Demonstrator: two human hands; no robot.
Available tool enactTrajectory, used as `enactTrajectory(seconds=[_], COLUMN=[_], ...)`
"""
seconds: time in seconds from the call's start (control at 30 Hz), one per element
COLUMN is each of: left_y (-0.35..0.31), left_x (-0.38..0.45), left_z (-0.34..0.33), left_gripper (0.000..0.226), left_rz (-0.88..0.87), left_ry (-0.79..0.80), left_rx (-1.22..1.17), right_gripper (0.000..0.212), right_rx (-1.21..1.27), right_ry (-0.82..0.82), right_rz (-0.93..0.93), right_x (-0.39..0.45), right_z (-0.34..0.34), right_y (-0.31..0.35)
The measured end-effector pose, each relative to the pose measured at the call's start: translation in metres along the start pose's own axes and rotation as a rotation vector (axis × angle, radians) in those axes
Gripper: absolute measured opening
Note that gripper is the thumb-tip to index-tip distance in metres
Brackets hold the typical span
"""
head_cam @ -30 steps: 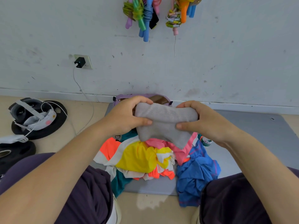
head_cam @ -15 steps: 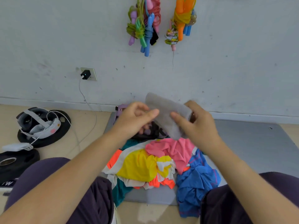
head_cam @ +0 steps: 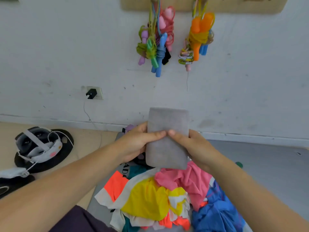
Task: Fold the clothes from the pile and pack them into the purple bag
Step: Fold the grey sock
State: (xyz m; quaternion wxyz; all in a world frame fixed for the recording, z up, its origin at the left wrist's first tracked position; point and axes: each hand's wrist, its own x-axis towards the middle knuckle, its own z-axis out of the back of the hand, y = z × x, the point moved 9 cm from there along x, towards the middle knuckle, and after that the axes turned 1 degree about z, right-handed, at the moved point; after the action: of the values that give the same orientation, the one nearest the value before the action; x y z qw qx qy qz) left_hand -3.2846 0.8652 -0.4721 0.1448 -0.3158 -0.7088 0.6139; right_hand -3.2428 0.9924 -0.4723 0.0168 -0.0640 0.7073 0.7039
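Grey cloth (head_cam: 167,139), loosely bunched a second ago, is now held up as a flat folded rectangle, pinched at mid-height by left hand (head_cam: 137,144) and right hand (head_cam: 192,146), above the clothes pile (head_cam: 158,196), judged ready for the largely hidden purple bag (head_cam: 129,127).

The person's forearms are bare from elbow to wrist, with no sleeves showing. The left hand (head_cam: 133,144) and right hand (head_cam: 194,146) carry no rings, watch or gloves. At six to seven o'clock, dark purple shorts (head_cam: 80,220) cover the thigh.
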Motion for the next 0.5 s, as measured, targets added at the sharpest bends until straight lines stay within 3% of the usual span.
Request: enactTrajectory(seconds=[0.07,0.17,0.23,0.3,0.37,0.5], left_y=[0.023,0.066,0.093,0.119,0.148,0.207], left_x=[0.027,0.068,0.095,0.122,0.146,0.184], left_z=[0.026,0.083,0.112,0.122,0.126,0.159], left_gripper=[0.035,0.021,0.031,0.048,0.064,0.094], left_rz=[0.033,0.060,0.017,-0.142,-0.245,-0.069], left_ry=[-0.017,-0.096,-0.093,-0.025,0.027,0.052], left_rx=[0.187,0.686,1.037,1.360,1.649,1.854], right_gripper=[0.050,0.051,0.040,0.035,0.027,0.027], right_rx=[0.035,-0.018,-0.087,-0.142,-0.177,-0.336], right_ry=[-0.002,-0.298,-0.506,-0.628,-0.667,-0.585], right_rz=[-0.060,-0.122,-0.134,-0.096,-0.002,0.139], right_x=[0.029,0.064,0.085,0.107,0.134,0.197], right_z=[0.005,0.050,0.088,0.114,0.124,0.113], right_y=[-0.043,-0.105,-0.133,-0.146,-0.148,-0.160])
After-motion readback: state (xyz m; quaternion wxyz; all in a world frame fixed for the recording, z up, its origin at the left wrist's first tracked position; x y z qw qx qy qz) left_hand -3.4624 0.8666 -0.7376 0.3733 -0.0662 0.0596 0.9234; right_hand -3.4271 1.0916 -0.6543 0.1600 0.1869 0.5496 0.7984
